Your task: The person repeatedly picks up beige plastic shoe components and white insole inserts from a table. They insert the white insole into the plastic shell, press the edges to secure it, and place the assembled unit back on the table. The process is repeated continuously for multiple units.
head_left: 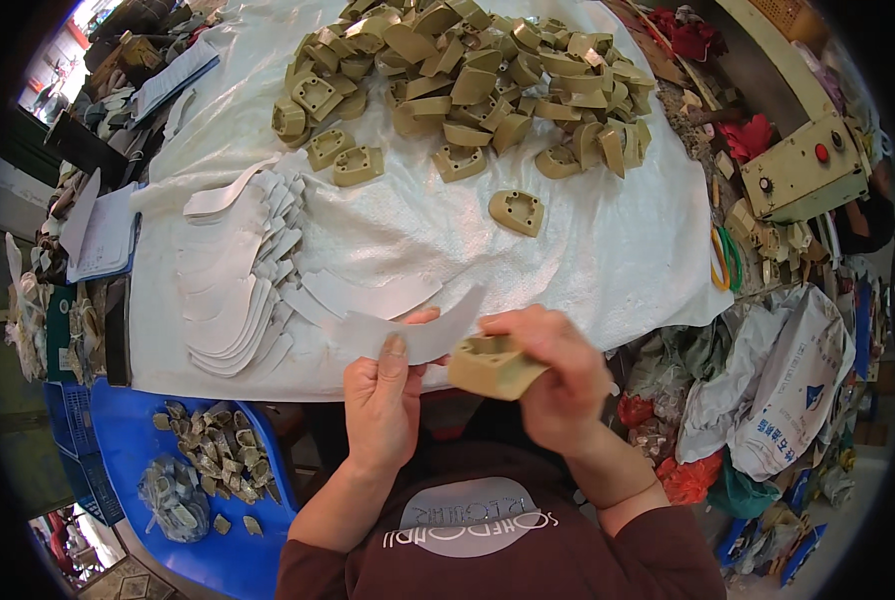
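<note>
My left hand pinches a curved light-grey strip between thumb and fingers, its far end rising to the right. In my right hand is a tan moulded heel-shaped piece, gripped from above and a little blurred. The piece sits close beside the strip's right end; I cannot tell whether they touch. Under and beyond the strip lie more loose grey strips. A fanned stack of such strips spreads to the left. One single tan piece with holes rests beyond my hands.
A large heap of tan pieces covers the far part of the white sheeted table. A blue chair at lower left holds small parts and a plastic bag. A control box and white sacks stand right.
</note>
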### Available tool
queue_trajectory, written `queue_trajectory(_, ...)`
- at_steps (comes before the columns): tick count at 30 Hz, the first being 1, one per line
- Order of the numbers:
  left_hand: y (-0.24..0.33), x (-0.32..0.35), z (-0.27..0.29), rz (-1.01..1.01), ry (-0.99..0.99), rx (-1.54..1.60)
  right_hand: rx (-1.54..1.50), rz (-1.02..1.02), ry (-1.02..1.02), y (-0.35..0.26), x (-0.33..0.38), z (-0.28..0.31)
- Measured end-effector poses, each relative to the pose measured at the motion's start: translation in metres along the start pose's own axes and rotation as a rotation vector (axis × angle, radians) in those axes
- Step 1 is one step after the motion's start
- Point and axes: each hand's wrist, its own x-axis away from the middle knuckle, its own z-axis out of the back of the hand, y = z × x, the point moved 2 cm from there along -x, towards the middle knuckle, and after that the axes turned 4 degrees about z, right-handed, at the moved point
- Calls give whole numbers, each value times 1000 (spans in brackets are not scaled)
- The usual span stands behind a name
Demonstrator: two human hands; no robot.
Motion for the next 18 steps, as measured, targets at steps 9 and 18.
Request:
queue_trajectory(9, 10, 11, -11, 6, -34, -61, 85, 207, -5, 12, 10, -25)
queue_trajectory(18, 7, 17, -13, -115, 38, -275, 319, 258, 15, 12, 9, -28)
